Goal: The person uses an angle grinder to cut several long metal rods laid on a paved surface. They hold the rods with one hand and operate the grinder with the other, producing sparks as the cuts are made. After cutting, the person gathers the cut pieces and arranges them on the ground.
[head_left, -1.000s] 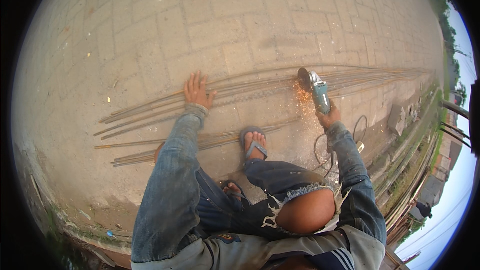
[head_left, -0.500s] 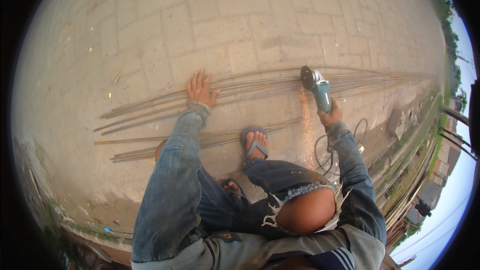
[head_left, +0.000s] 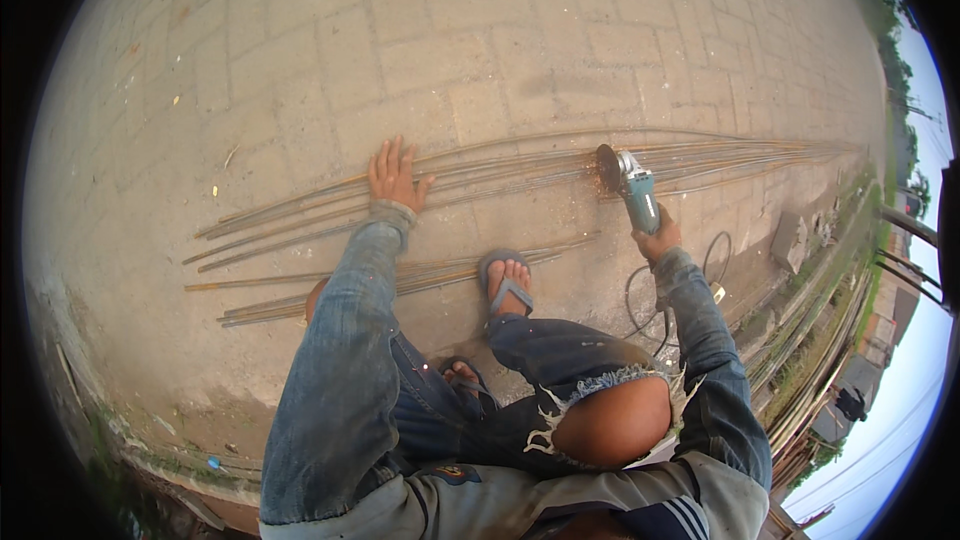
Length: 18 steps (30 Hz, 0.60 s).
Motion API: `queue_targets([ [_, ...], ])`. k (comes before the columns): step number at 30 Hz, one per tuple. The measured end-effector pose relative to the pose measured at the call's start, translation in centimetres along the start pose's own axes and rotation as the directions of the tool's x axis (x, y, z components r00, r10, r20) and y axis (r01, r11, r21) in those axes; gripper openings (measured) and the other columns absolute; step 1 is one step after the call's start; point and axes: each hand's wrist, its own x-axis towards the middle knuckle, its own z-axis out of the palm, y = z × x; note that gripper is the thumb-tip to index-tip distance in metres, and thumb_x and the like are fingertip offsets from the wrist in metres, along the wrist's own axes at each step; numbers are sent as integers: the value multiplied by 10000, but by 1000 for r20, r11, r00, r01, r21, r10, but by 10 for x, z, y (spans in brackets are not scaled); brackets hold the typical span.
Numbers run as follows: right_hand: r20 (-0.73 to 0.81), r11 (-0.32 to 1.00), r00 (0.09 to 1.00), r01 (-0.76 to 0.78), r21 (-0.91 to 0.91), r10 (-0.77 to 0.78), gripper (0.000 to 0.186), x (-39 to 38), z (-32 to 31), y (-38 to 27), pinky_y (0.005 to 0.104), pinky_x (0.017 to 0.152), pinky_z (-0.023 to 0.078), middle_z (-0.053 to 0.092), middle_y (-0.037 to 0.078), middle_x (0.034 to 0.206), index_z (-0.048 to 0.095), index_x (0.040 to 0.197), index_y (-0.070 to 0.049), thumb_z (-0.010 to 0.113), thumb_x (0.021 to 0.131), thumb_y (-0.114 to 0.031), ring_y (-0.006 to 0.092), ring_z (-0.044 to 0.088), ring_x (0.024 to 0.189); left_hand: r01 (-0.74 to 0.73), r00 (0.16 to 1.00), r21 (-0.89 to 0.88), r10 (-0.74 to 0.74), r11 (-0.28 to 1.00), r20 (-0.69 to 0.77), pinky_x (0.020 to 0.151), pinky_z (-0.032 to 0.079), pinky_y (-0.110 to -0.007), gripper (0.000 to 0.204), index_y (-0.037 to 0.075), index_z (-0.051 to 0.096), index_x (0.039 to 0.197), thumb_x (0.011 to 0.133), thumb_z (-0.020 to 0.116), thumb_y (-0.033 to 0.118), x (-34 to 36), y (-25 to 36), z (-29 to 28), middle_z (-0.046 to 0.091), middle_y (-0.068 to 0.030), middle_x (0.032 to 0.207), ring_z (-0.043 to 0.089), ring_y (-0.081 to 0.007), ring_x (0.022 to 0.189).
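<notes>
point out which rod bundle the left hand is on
The upper bundle, where the left hand rests and the grinder sparks; the lower bundle lies nearer the bare knee.

Brick-pattern paving (head_left: 300, 50) spread across most of view. Grey block (head_left: 790, 242) seen at right, long poles (head_left: 822, 380) laid beyond it. Blue scrap (head_left: 213, 463) seen lower left, yellowish bit (head_left: 215, 191) on paving above. Trees (head_left: 890, 50), sky (head_left: 915, 380) glimpsed far right.

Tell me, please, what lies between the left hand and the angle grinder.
The head view shows long metal rods running between the left hand and the angle grinder.
</notes>
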Motion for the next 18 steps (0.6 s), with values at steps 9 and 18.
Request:
queue_targets([
  [9,-5,1000,1000,4,-16,-4,675,8,5,6,381,831,468,611,203,1047,452,1241,-77,695,629,-227,335,592,988,-14,1000,31,14,999,-17,1087,128,-485,652,100,403,1307,813,521,508,0,-4,7,269,-137,1423,166,-303,1342],
  [18,-20,1000,1000,12,4,-12,706,13,1,-3,380,838,464,602,217,1059,446,1255,-56,704,622,-232,340,586,997,-22,1000,29,23,999,-21,1087,128,-488,652,108,409,1306,811,520,518,0,-5,7,270,-133,1424,171,-302,1341],
])
